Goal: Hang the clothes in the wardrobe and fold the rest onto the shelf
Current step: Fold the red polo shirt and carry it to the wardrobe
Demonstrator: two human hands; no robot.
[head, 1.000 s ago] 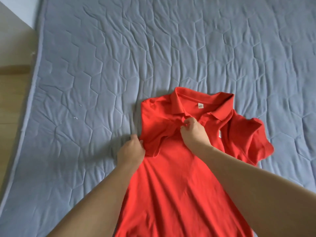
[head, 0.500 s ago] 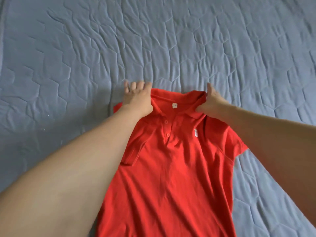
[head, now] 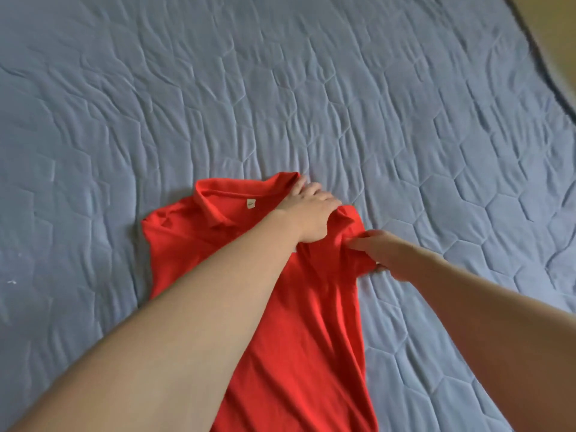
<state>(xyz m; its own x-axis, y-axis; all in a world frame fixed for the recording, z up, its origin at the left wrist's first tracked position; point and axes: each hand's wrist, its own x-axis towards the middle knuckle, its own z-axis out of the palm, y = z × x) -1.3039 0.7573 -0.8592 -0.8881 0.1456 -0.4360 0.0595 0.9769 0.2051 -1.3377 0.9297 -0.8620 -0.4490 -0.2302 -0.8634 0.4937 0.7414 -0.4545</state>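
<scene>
A red polo shirt (head: 290,322) lies front up on the blue quilted bed cover (head: 280,88), collar away from me, its white neck label showing. My left forearm crosses over the shirt's chest. My left hand (head: 307,213) presses down on the right end of the collar and the shoulder with its fingers spread. Just right of it, my right hand (head: 385,255) pinches the shirt's right sleeve, which is bunched and turned in toward the body. The left sleeve lies folded in under the shirt's left side. The hem runs out of view at the bottom.
The bed cover fills nearly the whole view. Its dark edge (head: 548,63) runs down the top right corner, with a beige surface (head: 558,17) beyond it. Small white specks (head: 12,282) lie on the cover at the far left.
My left hand has moved from the collar's left end to its right end. My right hand has dropped from the collar to the right sleeve and gathered it inward.
</scene>
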